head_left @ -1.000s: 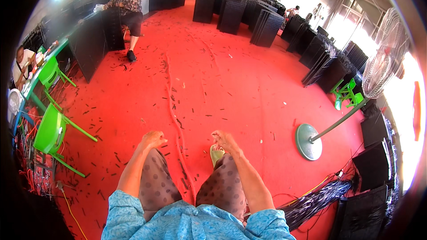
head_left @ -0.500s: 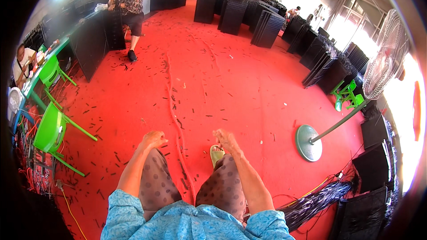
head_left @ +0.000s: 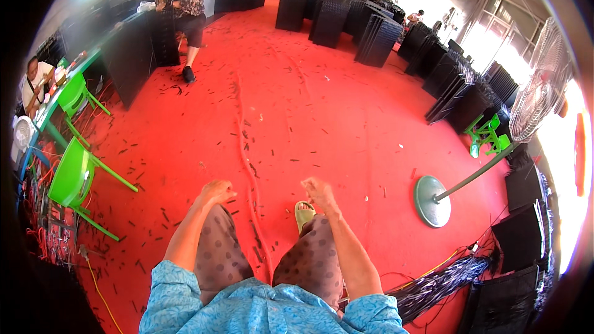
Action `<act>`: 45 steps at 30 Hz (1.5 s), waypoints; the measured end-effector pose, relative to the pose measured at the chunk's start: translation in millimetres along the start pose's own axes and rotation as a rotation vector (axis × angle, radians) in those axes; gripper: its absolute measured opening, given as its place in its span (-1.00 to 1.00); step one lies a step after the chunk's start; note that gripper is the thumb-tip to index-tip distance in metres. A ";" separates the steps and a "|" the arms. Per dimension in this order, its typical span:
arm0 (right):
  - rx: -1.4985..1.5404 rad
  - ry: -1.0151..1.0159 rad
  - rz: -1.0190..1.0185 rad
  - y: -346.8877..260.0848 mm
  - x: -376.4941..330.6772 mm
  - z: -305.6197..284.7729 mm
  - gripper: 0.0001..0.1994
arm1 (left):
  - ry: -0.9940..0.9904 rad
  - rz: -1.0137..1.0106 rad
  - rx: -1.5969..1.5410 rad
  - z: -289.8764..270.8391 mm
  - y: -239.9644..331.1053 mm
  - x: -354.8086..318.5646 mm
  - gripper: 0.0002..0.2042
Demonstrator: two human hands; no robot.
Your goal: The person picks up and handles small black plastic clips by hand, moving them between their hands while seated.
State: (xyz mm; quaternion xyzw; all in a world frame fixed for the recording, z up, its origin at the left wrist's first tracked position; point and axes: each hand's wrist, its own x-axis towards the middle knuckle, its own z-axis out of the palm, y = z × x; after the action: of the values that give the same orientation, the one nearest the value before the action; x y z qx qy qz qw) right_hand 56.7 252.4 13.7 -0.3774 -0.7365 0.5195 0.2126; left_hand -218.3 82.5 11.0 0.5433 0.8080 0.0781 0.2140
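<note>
Since half a second ago, the room has tipped slightly clockwise in view, which suggests a small head movement rather than any handling. The left hand (head_left: 216, 192) is almost where it was; the right hand (head_left: 318, 192) has its fingers drawn in a little more. Neither has picked anything up.

Both grips look empty, fingers loosely bent inward; with the palms hidden, I cannot tell how fully they close. The left is over the left knee (head_left: 216, 235), the right over the right knee (head_left: 312, 247); whether either touches the trousers is unclear. The hands are well apart, with a raised ridge (head_left: 252, 188) of the red floor covering (head_left: 352, 130) running between them. Nearest lie the green sandal (head_left: 304, 216), just below the right hand, and scattered black strips on the floor covering.
</note>
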 end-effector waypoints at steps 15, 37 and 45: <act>0.327 0.051 0.108 -4.7 -4.2 -7.9 -0.78 | -0.041 0.015 0.017 1.5 -1.0 3.9 -0.66; 0.285 -0.009 0.067 13.3 -0.2 -9.4 -0.79 | -0.015 0.013 -0.009 -0.4 7.1 2.3 -0.67; 0.116 -0.010 0.068 -4.6 2.2 -4.7 -0.75 | 0.005 0.029 0.003 15.9 -16.8 4.9 -0.64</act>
State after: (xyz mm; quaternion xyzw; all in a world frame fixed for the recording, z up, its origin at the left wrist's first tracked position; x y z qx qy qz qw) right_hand 57.0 256.1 19.5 -0.3866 -0.6929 0.5703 0.2126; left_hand -227.2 78.5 -10.6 0.5551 0.8008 0.0814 0.2098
